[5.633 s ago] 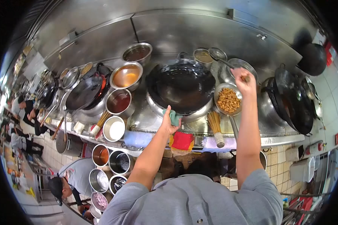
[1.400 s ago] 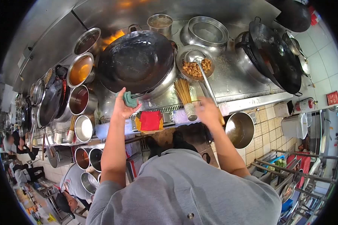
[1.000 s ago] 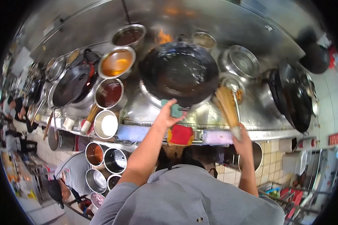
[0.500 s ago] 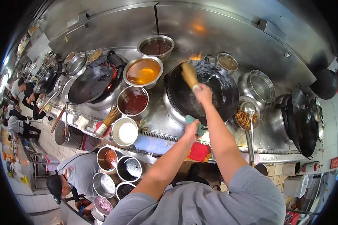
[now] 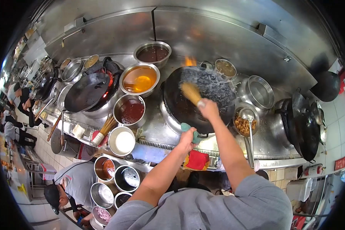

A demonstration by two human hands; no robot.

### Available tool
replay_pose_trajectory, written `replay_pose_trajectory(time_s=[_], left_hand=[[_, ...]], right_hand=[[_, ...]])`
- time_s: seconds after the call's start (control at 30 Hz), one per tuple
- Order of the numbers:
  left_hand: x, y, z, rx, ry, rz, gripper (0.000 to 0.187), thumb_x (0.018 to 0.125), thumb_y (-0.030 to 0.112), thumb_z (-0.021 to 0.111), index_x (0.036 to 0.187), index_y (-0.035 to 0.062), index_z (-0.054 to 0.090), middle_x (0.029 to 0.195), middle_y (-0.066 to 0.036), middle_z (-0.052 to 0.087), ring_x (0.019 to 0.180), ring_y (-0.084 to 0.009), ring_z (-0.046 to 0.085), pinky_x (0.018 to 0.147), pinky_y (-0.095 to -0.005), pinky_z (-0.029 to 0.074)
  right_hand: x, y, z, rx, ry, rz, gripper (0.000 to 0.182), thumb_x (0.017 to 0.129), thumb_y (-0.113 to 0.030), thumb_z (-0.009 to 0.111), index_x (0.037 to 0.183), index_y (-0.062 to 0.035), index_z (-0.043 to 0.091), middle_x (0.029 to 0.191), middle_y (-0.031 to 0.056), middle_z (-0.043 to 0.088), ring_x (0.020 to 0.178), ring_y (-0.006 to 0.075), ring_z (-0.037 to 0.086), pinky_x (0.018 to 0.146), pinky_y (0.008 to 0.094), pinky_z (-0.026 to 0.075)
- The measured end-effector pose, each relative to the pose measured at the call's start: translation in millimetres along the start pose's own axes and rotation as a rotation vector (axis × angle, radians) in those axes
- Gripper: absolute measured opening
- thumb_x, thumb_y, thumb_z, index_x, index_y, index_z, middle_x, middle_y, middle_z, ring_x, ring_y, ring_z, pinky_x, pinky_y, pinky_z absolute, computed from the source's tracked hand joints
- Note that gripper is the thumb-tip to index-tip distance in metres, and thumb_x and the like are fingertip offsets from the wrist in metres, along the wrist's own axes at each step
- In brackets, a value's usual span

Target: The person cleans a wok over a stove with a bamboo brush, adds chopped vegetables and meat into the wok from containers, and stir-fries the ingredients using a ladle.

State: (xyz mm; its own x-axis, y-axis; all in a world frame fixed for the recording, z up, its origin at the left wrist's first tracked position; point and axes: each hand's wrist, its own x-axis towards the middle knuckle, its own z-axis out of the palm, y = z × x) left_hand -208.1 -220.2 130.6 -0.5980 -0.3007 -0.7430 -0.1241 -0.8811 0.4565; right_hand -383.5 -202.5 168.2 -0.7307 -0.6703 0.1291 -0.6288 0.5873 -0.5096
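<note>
My right hand [image 5: 208,109] is wrapped round the handle of a bamboo wok brush [image 5: 190,93], its bristles blurred over the large black wok [image 5: 175,97]. Water [image 5: 220,87] splashes across the wok's far right side, and flame [image 5: 190,61] shows behind its rim. At the near rim, my left hand [image 5: 187,139] grips a green cloth [image 5: 191,130] against the wok's edge; the handle under it is hidden. The wok looks tilted on its burner. To its right, a strainer of browned food pieces [image 5: 242,125] has a ladle [image 5: 247,114] lying over it.
Left of the wok stand bowls of amber liquid [image 5: 157,79] and dark red sauce [image 5: 143,115], plus a white-filled pot [image 5: 125,142]. Another wok [image 5: 84,94] sits over a glowing burner. A person [image 5: 74,180] bends at lower left beside several metal pots [image 5: 102,194].
The brush and my right hand have come down toward the wok's near side. Water now splashes up at the far right. The wok appears tipped more, and the view has shifted slightly.
</note>
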Motion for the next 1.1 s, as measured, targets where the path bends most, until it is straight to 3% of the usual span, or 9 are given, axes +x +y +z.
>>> replay_pose_trajectory(time_s=[0.13,0.27,0.47,0.7,0.73,0.83,0.93,0.97,1.1], left_hand=[[4.4,-4.8,3.9,-0.031,0.006,0.085,0.029,0.083,0.025,0.065,0.103,0.0111,0.05,0.093,-0.006,0.056,0.079,-0.0213,0.058,0.064,-0.0405,0.051],[1.7,-2.8,6.7,0.002,0.015,0.103,0.026,0.082,0.02,0.063,0.103,0.0109,0.05,0.089,-0.006,0.056,0.079,-0.0214,0.058,0.064,-0.0424,0.053],[19.6,-9.7,5.7,-0.076,-0.066,0.069,0.048,0.077,0.022,0.065,0.116,-0.0025,0.051,0.105,-0.016,0.057,0.094,-0.0303,0.062,0.078,-0.051,0.054],[12.8,-5.2,19.6,0.092,0.289,0.241,0.056,0.066,0.021,0.068,0.113,-0.0071,0.056,0.112,-0.024,0.06,0.101,-0.0343,0.062,0.079,-0.0442,0.052],[5.3,-0.1,20.9,0.067,0.314,0.201,0.049,0.068,0.02,0.068,0.109,-0.0066,0.059,0.11,-0.023,0.061,0.095,-0.0348,0.063,0.069,-0.0474,0.055],[-10.9,12.7,13.2,0.054,0.222,0.139,0.046,0.071,0.02,0.068,0.108,-0.0058,0.059,0.109,-0.021,0.061,0.091,-0.0342,0.065,0.061,-0.0475,0.056],[-4.0,6.2,13.1,0.036,0.165,0.166,0.047,0.072,0.023,0.069,0.107,-0.0065,0.059,0.108,-0.02,0.061,0.087,-0.0338,0.065,0.061,-0.047,0.056],[0.5,4.0,13.2,0.063,0.198,0.207,0.052,0.071,0.026,0.071,0.11,-0.0064,0.057,0.106,-0.019,0.061,0.09,-0.0325,0.064,0.064,-0.0483,0.055],[0.3,4.5,13.5,0.067,0.191,0.241,0.055,0.069,0.027,0.074,0.111,-0.0038,0.057,0.102,-0.016,0.062,0.087,-0.0302,0.063,0.062,-0.0495,0.054]], right_hand=[[-92.4,-0.8,-67.3,-0.099,-0.211,0.035,0.028,0.08,-0.029,0.062,0.103,-0.0143,0.065,0.098,0.0164,0.066,0.089,0.0381,0.063,0.08,0.0454,0.051],[-33.1,76.4,-125.6,-0.476,-0.304,-0.003,0.031,0.08,-0.031,0.062,0.108,-0.0163,0.065,0.1,0.0148,0.066,0.092,0.0366,0.063,0.081,0.0454,0.051],[39.1,8.6,-5.0,-0.064,0.099,0.004,0.037,0.078,-0.031,0.066,0.111,-0.0133,0.066,0.097,0.0164,0.068,0.089,0.0333,0.066,0.078,0.0408,0.05],[-46.2,43.7,-62.5,-0.134,-0.331,-0.058,0.038,0.082,-0.016,0.063,0.118,-0.0033,0.062,0.11,0.0151,0.066,0.1,0.0259,0.062,0.087,0.034,0.047],[-2.0,117.1,-50.6,-0.09,-0.311,-0.115,0.037,0.082,-0.014,0.061,0.117,-0.0037,0.062,0.109,0.0153,0.066,0.097,0.0269,0.063,0.085,0.0355,0.048],[68.6,115.1,-28.3,-0.277,0.004,-0.055,0.038,0.083,-0.021,0.062,0.118,-0.0065,0.062,0.106,0.0181,0.067,0.09,0.0309,0.065,0.084,0.0404,0.048],[17.3,-28.8,-14.3,0.095,-0.238,0.181,0.039,0.086,-0.027,0.06,0.118,-0.004,0.061,0.095,0.0143,0.067,0.075,0.0259,0.064,0.068,0.0372,0.051],[41.8,37.7,29.4,0.276,-0.233,0.04,0.039,0.087,-0.027,0.059,0.118,-0.0024,0.06,0.093,0.0127,0.066,0.067,0.023,0.061,0.061,0.0344,0.051],[-57.4,35.7,-44.9,0.141,-0.397,-0.214,0.042,0.083,-0.014,0.06,0.123,-0.001,0.057,0.115,0.0177,0.063,0.106,0.0265,0.061,0.092,0.0345,0.044]])
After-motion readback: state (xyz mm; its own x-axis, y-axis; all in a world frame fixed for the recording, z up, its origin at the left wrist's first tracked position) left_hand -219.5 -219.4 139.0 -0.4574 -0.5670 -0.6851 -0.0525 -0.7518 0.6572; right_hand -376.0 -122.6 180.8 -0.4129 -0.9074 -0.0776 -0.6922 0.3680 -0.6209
